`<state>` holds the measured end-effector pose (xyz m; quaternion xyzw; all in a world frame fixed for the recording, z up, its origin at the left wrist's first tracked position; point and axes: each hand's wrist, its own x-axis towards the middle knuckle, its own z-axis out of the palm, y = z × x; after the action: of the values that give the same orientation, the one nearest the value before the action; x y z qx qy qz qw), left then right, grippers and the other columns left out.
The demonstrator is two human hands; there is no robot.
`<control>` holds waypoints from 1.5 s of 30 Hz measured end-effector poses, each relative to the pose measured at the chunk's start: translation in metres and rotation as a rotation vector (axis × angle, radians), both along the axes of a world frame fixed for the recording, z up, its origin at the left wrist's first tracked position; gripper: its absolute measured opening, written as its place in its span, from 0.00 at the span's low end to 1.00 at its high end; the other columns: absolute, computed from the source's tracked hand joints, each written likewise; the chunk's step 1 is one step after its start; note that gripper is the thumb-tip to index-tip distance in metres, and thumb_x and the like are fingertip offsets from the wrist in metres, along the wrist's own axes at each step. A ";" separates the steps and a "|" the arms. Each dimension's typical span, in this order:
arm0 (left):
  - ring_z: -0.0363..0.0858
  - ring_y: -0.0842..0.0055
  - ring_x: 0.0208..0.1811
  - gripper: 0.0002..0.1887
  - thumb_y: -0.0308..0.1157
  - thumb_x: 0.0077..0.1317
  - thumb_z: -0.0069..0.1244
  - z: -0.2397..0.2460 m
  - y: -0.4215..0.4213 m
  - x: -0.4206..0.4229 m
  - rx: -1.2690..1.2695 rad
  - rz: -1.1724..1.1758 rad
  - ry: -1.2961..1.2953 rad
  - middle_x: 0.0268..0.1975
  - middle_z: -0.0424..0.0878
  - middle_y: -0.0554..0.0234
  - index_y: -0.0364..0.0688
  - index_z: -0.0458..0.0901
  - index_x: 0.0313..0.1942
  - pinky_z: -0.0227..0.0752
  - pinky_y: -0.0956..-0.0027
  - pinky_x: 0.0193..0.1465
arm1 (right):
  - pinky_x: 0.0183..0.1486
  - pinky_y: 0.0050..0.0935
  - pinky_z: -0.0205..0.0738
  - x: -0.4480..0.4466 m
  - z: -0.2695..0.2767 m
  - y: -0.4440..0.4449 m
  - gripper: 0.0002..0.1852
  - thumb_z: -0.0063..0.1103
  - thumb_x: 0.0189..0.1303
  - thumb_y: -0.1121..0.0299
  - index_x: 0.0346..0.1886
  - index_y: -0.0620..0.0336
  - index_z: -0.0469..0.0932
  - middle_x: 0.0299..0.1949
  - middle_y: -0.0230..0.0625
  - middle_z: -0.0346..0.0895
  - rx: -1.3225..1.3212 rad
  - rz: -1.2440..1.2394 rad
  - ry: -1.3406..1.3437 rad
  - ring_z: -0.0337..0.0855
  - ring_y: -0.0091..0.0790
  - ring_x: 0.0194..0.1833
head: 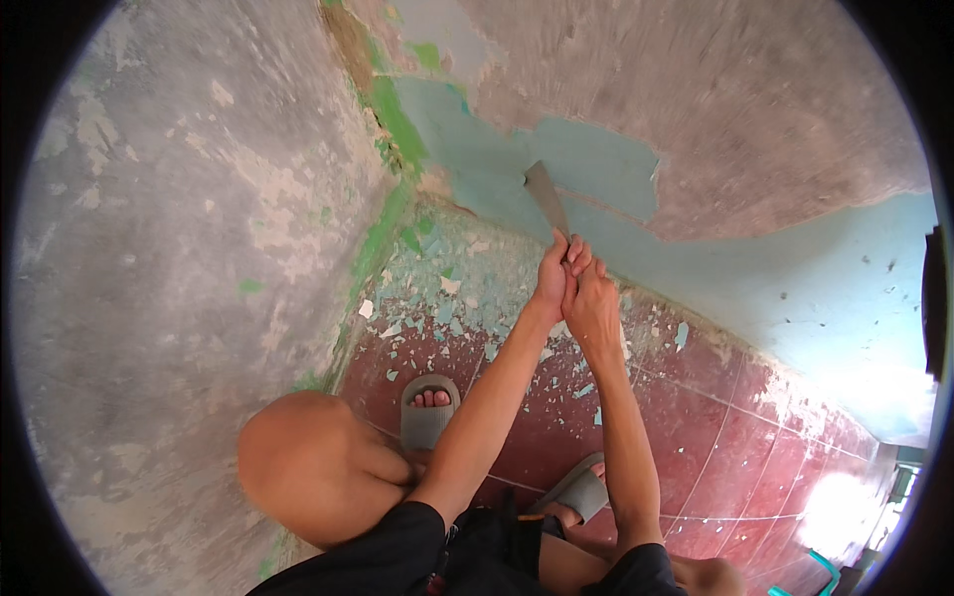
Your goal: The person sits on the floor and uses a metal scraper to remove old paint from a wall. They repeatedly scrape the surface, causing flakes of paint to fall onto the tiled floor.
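Both of my hands hold one flat metal scraper (548, 195), its blade pointing up and slightly left against the wall. My left hand (553, 281) wraps the tool close below the blade. Beside it, my right hand (594, 304) grips lower down, the two hands touching. The handle is hidden in my fingers. Around the blade the wall carries light blue paint (484, 164). Above and to the right lies bare grey-brown plaster (745, 127), with a ragged paint edge between them. Green paint (399, 119) runs along the corner.
A bare, patchy wall (186, 261) rises on the left. Paint flakes (447, 309) litter the red tiled floor (693, 432) beneath my hands. My feet, in grey slides (428, 428), stand among them. A turquoise object (826, 570) shows at the lower right, and a dark object (933, 305) at the right rim.
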<state>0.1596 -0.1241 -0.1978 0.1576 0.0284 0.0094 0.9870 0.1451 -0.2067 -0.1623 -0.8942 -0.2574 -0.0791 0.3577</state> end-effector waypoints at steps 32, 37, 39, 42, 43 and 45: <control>0.71 0.65 0.26 0.26 0.56 0.72 0.28 0.003 0.094 -0.006 -0.051 0.141 0.071 0.18 0.56 0.69 0.47 0.59 0.22 0.67 0.61 0.39 | 0.30 0.50 0.74 0.011 -0.003 0.095 0.09 0.50 0.61 0.74 0.39 0.71 0.73 0.33 0.62 0.75 0.006 0.118 0.043 0.79 0.62 0.31; 0.70 0.66 0.27 0.26 0.56 0.72 0.26 -0.008 0.053 -0.012 0.072 0.083 0.052 0.18 0.55 0.70 0.47 0.58 0.21 0.66 0.63 0.38 | 0.29 0.46 0.76 -0.003 -0.012 0.054 0.08 0.52 0.60 0.70 0.37 0.67 0.73 0.30 0.56 0.77 -0.009 0.053 0.072 0.81 0.56 0.29; 0.70 0.65 0.27 0.27 0.56 0.72 0.26 -0.011 0.042 -0.010 0.111 0.060 0.026 0.18 0.55 0.70 0.47 0.58 0.21 0.65 0.63 0.38 | 0.27 0.47 0.75 -0.003 -0.013 0.040 0.07 0.53 0.60 0.71 0.37 0.66 0.73 0.28 0.54 0.77 0.001 0.009 0.072 0.80 0.55 0.27; 0.70 0.65 0.27 0.27 0.56 0.72 0.26 -0.012 0.035 -0.007 0.113 0.039 0.028 0.18 0.55 0.69 0.47 0.58 0.21 0.65 0.64 0.38 | 0.25 0.47 0.74 -0.004 -0.016 0.034 0.08 0.53 0.61 0.70 0.37 0.66 0.72 0.25 0.54 0.76 0.016 -0.019 0.063 0.80 0.56 0.26; 0.70 0.65 0.27 0.26 0.56 0.72 0.26 -0.014 0.037 -0.007 0.112 0.038 0.036 0.18 0.55 0.69 0.47 0.58 0.21 0.65 0.63 0.38 | 0.25 0.47 0.74 -0.003 -0.015 0.037 0.08 0.52 0.61 0.70 0.37 0.66 0.72 0.24 0.53 0.76 0.025 -0.019 0.059 0.80 0.56 0.26; 0.68 0.67 0.26 0.26 0.56 0.72 0.27 -0.008 0.045 -0.006 0.078 0.047 0.065 0.18 0.55 0.69 0.47 0.58 0.21 0.65 0.64 0.38 | 0.25 0.47 0.74 -0.001 -0.014 0.046 0.08 0.52 0.62 0.69 0.37 0.66 0.71 0.24 0.54 0.76 0.030 0.010 0.001 0.80 0.57 0.26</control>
<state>0.1536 -0.0793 -0.2061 0.1954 0.0636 0.0285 0.9782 0.1445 -0.1609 -0.1762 -0.8875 -0.2603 -0.0807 0.3716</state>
